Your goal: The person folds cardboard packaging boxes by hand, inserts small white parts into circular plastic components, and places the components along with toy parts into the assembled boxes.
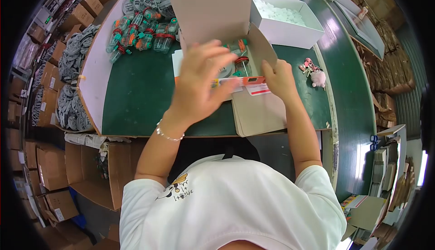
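An open cardboard box [213, 12] stands on the bench in front of me, its tall lid flap raised at the back. Inside it lie a clear plastic part with green, orange and red pieces [242, 59] and a grey disc-like item [225, 72], partly covered by my left hand. My left hand [197, 80] hovers over the box's left side, smeared by motion, with fingers stretched apart and nothing visible in them. My right hand [280, 81] pinches the box's right side flap near its front corner. The box's front edge shows an orange printed strip [253, 80].
Behind left lies a pile of clear plastic parts [142, 30] with grey coils [154, 0] beyond. A white box [290, 19] of small white pieces stands back right. Flat cardboard [260, 116] lies at the front edge; keys with a pink pompom [318, 78] are at right.
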`<state>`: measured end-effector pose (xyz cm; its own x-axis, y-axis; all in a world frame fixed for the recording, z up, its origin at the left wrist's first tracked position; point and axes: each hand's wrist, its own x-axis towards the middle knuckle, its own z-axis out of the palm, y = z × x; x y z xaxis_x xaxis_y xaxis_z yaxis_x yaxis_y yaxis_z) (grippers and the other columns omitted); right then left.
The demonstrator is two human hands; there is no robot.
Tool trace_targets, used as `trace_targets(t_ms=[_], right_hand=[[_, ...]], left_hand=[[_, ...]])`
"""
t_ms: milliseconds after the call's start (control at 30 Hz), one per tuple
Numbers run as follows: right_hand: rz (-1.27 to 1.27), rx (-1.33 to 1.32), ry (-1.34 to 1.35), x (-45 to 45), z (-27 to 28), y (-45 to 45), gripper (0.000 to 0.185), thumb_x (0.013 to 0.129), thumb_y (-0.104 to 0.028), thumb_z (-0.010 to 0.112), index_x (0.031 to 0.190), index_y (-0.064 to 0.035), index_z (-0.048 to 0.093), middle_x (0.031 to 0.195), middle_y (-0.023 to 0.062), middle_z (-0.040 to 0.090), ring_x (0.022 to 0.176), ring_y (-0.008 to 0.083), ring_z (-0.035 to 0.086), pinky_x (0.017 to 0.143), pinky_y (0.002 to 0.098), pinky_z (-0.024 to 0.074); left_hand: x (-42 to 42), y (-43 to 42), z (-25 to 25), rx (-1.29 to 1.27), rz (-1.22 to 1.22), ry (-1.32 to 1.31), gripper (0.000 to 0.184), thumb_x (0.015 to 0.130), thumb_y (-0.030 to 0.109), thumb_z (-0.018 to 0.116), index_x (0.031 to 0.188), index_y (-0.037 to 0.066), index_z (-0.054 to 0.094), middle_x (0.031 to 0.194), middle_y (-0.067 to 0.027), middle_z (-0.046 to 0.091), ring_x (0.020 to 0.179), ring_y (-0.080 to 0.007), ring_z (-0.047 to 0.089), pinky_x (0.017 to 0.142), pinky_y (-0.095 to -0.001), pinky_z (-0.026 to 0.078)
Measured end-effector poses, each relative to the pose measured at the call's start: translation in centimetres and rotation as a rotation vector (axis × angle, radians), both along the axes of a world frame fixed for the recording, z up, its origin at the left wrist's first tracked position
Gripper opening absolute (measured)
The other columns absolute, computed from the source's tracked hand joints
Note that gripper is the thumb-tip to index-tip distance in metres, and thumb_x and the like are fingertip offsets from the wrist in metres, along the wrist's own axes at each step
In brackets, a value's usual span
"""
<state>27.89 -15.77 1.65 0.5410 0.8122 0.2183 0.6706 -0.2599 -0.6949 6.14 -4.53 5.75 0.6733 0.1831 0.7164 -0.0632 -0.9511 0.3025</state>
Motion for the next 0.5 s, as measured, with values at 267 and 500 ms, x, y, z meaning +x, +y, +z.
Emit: trace_targets(t_ms=[267, 500], right_hand=[[-0.514, 0.324, -0.008, 0.9, 1.7, -8.6, 0.037, 0.095, -0.021, 0.058, 0.073, 0.0094, 0.059, 0.056, 0.0008, 0.050, 0.052, 0.0092, 0.048, 0.049, 0.0369, 0.0378], [-1.119, 0.102, -0.291, 11.3, -3.8, -23.3, 0.046, 0.090, -0.033, 0.053, 0.090, 0.0110, 0.068, 0.075, 0.0205, 0.071, 0.069, 0.0355, 0.069, 0.069, 0.0461, 0.0513]], left_hand=[[-4.8, 4.0, -5.1, -0.322, 0.681, 0.121, 0.061, 0.080, 0.038, 0.078, 0.123, 0.000, 0.059, 0.116, -0.0141, 0.060, 0.105, -0.0331, 0.056, 0.096, -0.0404, 0.043], [-4.2, 3.4, -7.2, -0.374, 0.747, 0.496, 0.083, 0.070, 0.054, 0.082, 0.126, -0.002, 0.058, 0.115, -0.0121, 0.056, 0.108, -0.0305, 0.051, 0.091, -0.0408, 0.044]])
